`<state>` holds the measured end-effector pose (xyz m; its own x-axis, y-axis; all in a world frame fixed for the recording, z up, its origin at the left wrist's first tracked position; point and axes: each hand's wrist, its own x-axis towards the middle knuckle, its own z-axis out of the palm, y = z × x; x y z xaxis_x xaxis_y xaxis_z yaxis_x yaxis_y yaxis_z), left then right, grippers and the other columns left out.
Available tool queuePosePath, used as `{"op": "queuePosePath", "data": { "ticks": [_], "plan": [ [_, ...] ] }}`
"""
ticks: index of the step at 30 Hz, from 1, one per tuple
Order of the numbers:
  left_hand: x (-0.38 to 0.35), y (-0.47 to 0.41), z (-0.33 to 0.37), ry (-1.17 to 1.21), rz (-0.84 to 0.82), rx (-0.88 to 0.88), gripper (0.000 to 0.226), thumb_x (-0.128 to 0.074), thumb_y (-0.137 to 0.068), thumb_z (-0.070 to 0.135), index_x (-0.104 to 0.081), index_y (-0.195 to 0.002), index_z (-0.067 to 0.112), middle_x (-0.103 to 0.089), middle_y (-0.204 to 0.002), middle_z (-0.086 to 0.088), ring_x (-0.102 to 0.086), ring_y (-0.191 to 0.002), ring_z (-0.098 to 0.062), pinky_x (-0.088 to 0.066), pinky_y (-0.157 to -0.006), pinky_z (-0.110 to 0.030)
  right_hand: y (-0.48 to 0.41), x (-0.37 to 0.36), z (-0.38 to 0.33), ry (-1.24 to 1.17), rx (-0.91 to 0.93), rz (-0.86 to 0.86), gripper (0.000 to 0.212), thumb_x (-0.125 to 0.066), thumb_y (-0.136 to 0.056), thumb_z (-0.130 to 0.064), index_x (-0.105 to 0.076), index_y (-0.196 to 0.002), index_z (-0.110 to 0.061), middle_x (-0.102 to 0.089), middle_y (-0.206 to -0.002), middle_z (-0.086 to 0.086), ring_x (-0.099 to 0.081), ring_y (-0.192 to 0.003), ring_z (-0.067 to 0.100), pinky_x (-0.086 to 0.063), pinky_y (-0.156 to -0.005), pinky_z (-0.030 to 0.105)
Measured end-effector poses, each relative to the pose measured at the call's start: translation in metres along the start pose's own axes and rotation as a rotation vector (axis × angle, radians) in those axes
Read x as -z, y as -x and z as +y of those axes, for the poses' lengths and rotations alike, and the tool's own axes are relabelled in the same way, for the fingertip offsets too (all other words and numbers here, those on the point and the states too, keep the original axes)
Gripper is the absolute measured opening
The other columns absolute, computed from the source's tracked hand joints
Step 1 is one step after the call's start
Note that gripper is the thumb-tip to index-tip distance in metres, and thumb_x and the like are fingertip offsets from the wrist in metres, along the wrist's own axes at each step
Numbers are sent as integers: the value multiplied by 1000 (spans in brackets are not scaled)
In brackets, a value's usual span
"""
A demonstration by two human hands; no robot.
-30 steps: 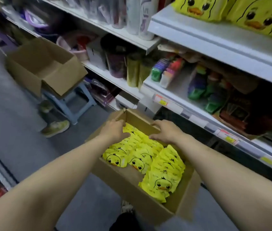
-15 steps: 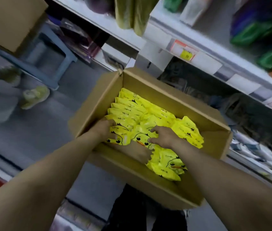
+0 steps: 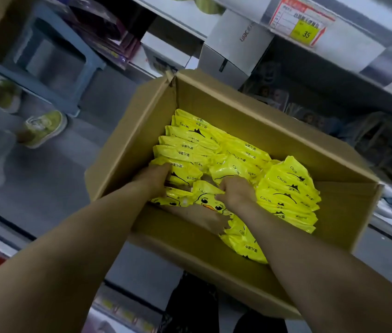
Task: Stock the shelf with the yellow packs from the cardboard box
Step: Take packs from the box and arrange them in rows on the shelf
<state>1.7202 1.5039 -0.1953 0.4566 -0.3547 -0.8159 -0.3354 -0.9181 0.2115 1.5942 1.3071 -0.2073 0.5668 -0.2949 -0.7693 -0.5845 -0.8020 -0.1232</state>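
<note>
Now dug into the near end of the cardboard box (image 3: 130, 150), no longer resting on top as a second ago. Gripping the front yellow packs (image 3: 190, 145) with the left hand (image 3: 155, 180), fingers curled, and clutching the same bunch with the right hand (image 3: 237, 197). Looks gathered for lifting, though none out yet, with the shelf (image 3: 358, 48) just beyond.

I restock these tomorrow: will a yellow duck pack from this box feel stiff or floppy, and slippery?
Probably soft and pliable: the yellow packs bulge and slump against each other in the cardboard box. Likely somewhat slippery, since their film wrapping shines. Stacked packs may slide apart in the grip where the left hand and right hand curl onto them.
</note>
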Motion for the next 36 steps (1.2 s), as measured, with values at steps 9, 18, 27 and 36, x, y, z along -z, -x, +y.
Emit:
{"op": "queuePosePath", "data": {
  "ticks": [9, 18, 27, 36],
  "plan": [
    [37, 51, 20, 87, -1, 58, 17, -75, -84, 28, -74, -91, 13, -69, -96, -5, -62, -102, -25, -45, -76, -26, 41, 42, 14, -455, 134, -33, 21, -63, -96, -32, -47, -98, -18, -54, -85, 2, -50, -82, 25, -37, -67, 32],
    [76, 144, 110, 437, 27, -13, 35, -55, -99, 21, -58, -129, 2, -56, -136, -15, -52, -125, -31, -40, -99, -29, 125, 119, 86, -541, 153, 65, 52, -50, -103, -35, -42, -147, -8, -54, -118, 9, -52, -101, 25, -38, -83, 27],
    [63, 235, 260, 957, -79, -172, 76, -91, -56, 49, -67, -117, 11, -70, -117, -16, -67, -106, -34, -55, -90, -49, 246, 167, 224, -856, 191, 145, 40, -84, -72, -48, -72, -101, -22, -76, -94, -4, -72, -82, 11, -59, -77, 30],
    [70, 350, 449, 754, 89, -463, 23, -68, -87, 2, -64, -109, 8, -76, -86, -10, -73, -68, -21, -57, -54, -29, 371, 226, 398, -889, 250, 342, 27, -89, -71, -24, -74, -92, -20, -77, -88, 0, -73, -74, 14, -61, -74, 33]
  ]
}}
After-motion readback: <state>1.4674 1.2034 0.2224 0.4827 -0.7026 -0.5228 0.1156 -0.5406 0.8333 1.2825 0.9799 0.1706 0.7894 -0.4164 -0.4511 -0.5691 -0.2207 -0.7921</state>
